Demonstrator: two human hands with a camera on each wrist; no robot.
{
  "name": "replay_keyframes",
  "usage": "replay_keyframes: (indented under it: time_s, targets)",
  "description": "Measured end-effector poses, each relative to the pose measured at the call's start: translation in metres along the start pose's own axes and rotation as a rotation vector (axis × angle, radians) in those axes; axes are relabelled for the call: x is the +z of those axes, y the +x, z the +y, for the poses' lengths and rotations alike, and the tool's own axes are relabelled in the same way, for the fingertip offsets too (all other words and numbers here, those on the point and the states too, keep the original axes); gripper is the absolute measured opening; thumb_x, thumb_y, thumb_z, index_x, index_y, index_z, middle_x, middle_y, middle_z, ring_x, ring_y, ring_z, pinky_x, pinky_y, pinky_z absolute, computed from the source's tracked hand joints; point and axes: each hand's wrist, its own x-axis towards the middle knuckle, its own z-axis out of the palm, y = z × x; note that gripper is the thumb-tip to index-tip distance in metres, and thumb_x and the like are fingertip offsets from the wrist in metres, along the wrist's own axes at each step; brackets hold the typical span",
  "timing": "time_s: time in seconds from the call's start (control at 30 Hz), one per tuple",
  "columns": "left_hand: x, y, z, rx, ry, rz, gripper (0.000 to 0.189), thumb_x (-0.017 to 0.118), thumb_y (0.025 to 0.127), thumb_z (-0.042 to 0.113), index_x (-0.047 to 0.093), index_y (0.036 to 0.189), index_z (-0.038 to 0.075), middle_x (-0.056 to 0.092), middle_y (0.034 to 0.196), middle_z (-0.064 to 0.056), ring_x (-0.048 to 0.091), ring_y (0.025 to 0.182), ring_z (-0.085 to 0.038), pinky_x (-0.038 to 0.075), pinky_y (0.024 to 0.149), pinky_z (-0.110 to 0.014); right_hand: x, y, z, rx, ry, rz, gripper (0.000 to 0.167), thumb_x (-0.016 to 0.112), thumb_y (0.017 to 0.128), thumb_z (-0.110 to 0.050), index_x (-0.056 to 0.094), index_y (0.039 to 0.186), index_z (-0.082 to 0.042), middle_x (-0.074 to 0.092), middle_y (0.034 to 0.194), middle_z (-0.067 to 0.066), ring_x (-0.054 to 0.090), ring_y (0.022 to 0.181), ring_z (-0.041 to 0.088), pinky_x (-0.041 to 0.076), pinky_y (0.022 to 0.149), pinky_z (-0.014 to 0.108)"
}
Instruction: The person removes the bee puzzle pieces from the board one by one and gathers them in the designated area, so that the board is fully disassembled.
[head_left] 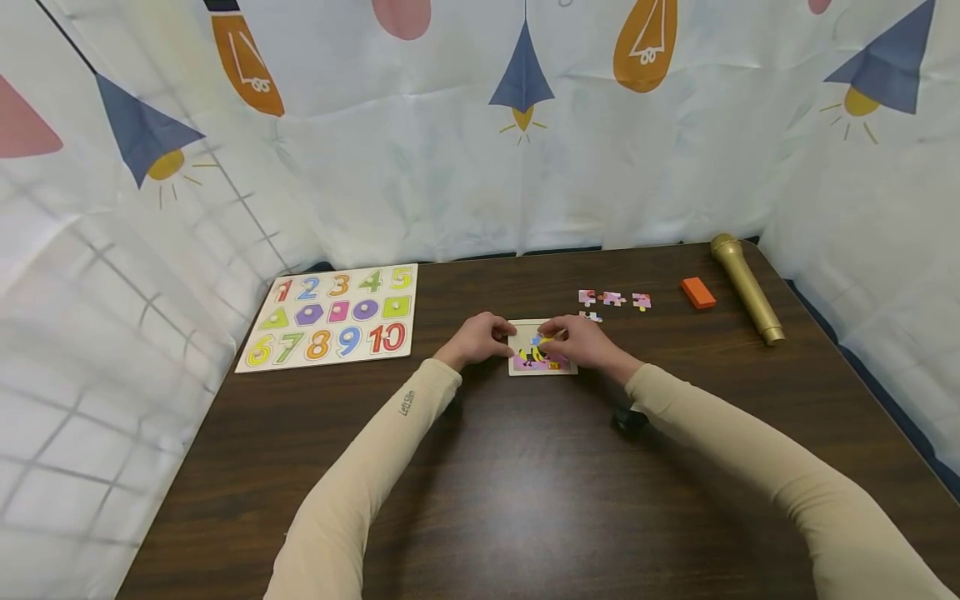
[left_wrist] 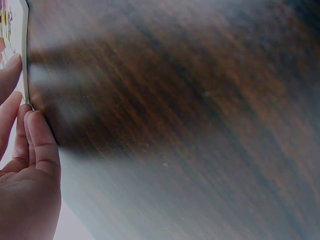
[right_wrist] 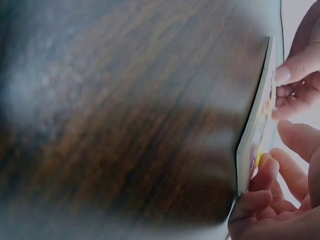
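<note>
A small jigsaw board with a pale wooden rim lies mid-table. Its lower part shows a pink, yellow and black picture, while bare pale wood shows at its upper left. My left hand holds the board's left edge, thumb near the lower corner and fingers higher up. Over the board's right half, my right hand pinches a yellow puzzle piece between thumb and fingertips, mostly hidden by the fingers. Several loose puzzle pieces lie behind the right hand.
A number-and-shape board lies at the back left. Toward the back right are an orange block and a gold microphone. A patterned white curtain borders the dark wooden table behind and at the sides.
</note>
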Motion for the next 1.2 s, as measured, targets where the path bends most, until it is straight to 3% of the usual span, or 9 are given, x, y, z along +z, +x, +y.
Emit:
replay_keyframes:
  time_s: [0.3,0.63,0.93,1.2]
  targets:
    - [0.002,-0.003,0.004,0.022,-0.019,0.005,0.039,0.078,0.084,0.014,0.069,0.119,0.002,0.067,0.112,-0.01,0.059,0.102,-0.021,0.048,0.093,-0.034,0.006,0.002,-0.002,-0.042,-0.067,0.013,0.036,0.072,0.088,-0.019,0.068,0.12,-0.002,0.065,0.113,0.012,0.057,0.101,0.027,0.048,0.089,0.044]
    - [0.006,-0.005,0.01,0.023,0.02,0.052,0.038,0.08,0.082,0.02,0.07,0.113,0.0,0.063,0.099,-0.01,0.053,0.086,-0.02,0.047,0.078,-0.032,0.009,0.001,-0.006,-0.045,-0.104,0.029,0.035,0.072,0.088,-0.017,0.068,0.12,-0.004,0.061,0.113,0.013,0.053,0.101,0.026,0.046,0.088,0.044]
    - [0.007,-0.005,0.011,0.01,0.032,0.066,0.037,0.08,0.082,0.02,0.069,0.111,0.001,0.057,0.101,-0.012,0.048,0.092,-0.021,0.044,0.081,-0.032,0.009,0.001,-0.008,-0.038,-0.096,0.02,0.031,0.072,0.089,-0.017,0.071,0.118,-0.007,0.06,0.112,0.011,0.049,0.095,0.025,0.044,0.082,0.039]
    - [0.009,-0.007,0.009,0.094,0.045,0.067,0.035,0.08,0.082,0.014,0.072,0.113,0.002,0.057,0.108,-0.012,0.049,0.1,-0.023,0.045,0.088,-0.036,0.007,0.0,-0.008,-0.051,-0.112,0.002,0.03,0.07,0.09,-0.016,0.07,0.118,-0.006,0.059,0.11,0.011,0.048,0.094,0.025,0.044,0.079,0.038]
